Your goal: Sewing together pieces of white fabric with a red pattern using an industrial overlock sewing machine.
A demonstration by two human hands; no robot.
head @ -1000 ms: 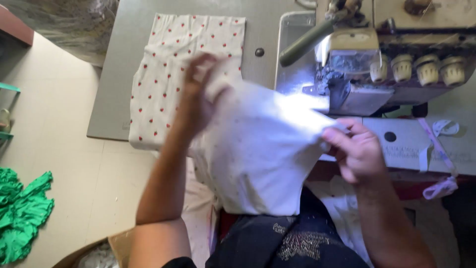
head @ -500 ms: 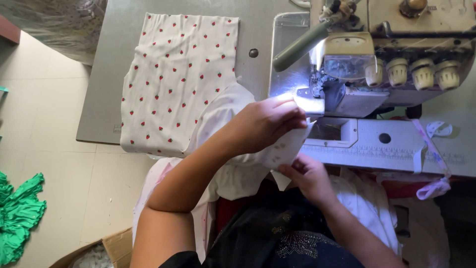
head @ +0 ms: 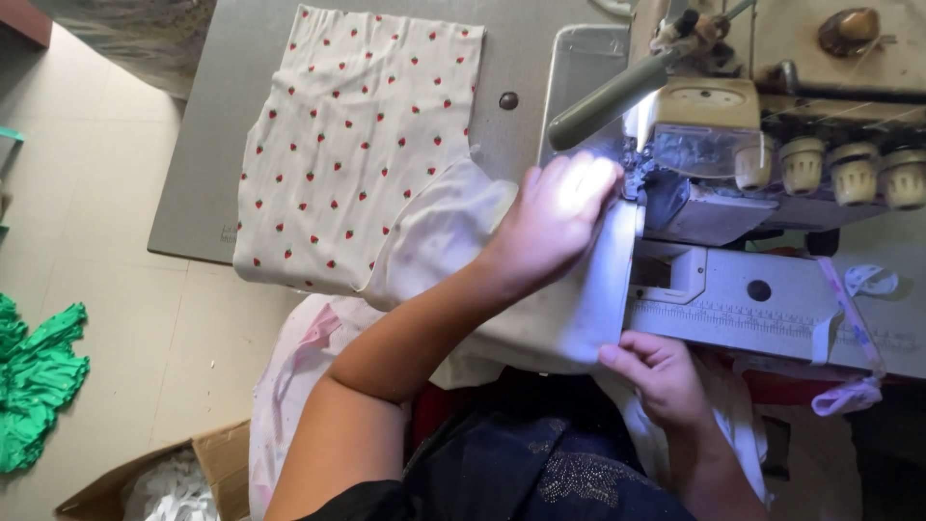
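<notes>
The grey counter (head: pixel 203 183) fills the upper middle of the frame, with the sewing machine (head: pixel 762 193) at the upper right. A white cloth with red dots (head: pixel 357 164) lies flat on the counter at upper centre. The plain white fabric piece (head: pixel 540 309) runs from the person's lap up to the machine's lit needle area. A green cloth (head: pixel 39 386) lies on the floor at the left edge. The left hand (head: pixel 559 217) presses flat on the fabric piece beside the needle, grip spread. The right hand (head: pixel 661 371), lower centre, pinches the fabric's lower edge between thumb and fingers.
</notes>
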